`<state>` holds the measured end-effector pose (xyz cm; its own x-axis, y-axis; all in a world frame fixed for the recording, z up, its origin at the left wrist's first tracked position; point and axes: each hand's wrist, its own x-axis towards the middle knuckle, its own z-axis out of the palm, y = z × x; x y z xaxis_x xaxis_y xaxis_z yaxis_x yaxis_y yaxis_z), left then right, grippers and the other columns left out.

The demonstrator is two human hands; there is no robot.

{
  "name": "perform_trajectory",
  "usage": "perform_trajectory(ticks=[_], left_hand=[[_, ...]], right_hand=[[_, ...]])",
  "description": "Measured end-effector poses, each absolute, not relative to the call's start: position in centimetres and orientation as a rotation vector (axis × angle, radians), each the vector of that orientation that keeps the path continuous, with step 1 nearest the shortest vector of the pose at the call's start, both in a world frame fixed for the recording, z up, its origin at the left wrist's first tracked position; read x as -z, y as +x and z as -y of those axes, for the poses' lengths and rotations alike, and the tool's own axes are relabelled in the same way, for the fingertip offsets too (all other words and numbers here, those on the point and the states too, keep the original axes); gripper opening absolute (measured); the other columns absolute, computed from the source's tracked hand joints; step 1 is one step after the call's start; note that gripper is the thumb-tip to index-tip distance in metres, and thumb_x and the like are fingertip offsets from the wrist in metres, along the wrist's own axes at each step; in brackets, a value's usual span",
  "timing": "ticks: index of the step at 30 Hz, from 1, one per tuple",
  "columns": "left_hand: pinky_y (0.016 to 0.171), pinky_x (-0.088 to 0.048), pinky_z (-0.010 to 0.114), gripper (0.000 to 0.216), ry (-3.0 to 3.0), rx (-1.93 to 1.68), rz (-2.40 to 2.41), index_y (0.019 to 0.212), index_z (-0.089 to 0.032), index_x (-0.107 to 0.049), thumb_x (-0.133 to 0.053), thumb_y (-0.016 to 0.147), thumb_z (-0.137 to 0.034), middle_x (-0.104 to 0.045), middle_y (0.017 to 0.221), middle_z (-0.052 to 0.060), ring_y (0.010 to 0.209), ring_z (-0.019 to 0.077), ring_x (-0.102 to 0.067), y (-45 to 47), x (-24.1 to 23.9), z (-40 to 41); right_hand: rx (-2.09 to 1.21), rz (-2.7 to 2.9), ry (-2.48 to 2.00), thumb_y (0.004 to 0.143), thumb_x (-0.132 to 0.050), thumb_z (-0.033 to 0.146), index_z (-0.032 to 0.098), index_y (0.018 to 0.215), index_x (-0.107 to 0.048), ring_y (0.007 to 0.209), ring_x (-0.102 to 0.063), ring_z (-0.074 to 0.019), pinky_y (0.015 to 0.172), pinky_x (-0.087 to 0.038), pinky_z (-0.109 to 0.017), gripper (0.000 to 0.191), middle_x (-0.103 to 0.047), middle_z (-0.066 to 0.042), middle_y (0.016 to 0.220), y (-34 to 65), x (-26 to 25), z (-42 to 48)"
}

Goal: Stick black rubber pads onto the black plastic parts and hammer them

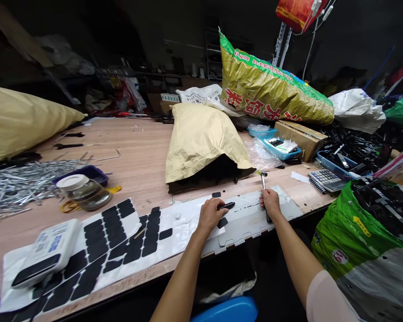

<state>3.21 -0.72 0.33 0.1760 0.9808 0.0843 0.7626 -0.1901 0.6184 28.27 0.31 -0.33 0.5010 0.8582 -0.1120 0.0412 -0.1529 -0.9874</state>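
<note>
Single head view, wide, is looking forward and down from above, facing across the surface (134,138); left hand (208,215) and right hand (271,204) are showing fairly near, gold sack (272,89) is sitting farther back.

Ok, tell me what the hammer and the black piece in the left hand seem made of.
Hammer: bright, silvery shaft, so probably metal; its dark grip could be rubber or plastic. Black piece in the left hand: a faint sheen suggests plastic, though painted metal is possible.

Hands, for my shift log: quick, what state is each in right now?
Left hand: closed, holding a black piece.
Right hand: closed, holding a hammer.
</note>
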Motion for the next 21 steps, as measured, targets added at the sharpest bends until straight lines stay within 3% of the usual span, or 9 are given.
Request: perform_trajectory(ticks=[5, 21], left_hand=[[0.08, -0.039, 0.031, 0.018, 2.067, -0.675, -1.6, 0.096, -0.024, -0.072, -0.075, 0.079, -0.031, -0.067, 0.089, 0.001, 0.092, 0.0208, -0.057, 3.5, -0.1, 0.3], [0.088, -0.038, 0.035, 0.011, 2.051, -0.755, -1.59, 0.09, -0.025, -0.073, -0.07, 0.081, -0.029, -0.069, 0.092, 0.001, 0.094, 0.0205, -0.058, 3.7, 0.6, 0.6]], right_hand=[[-0.862, 0.81, -1.566, 0.077, -0.06, 0.031, 0.019, 0.068, -0.055, 0.037, -0.048, -0.0086, 0.031, -0.041, -0.018, 0.016, -0.056, 0.003, 0.053, 28.3, 0.5, -0.4], [-0.866, 0.762, -1.449, 0.075, -0.062, 0.044, 0.018, 0.073, -0.059, 0.04, -0.048, -0.009, 0.034, -0.038, -0.019, 0.027, -0.059, 0.002, 0.059, 28.7, 0.5, 0.3]])
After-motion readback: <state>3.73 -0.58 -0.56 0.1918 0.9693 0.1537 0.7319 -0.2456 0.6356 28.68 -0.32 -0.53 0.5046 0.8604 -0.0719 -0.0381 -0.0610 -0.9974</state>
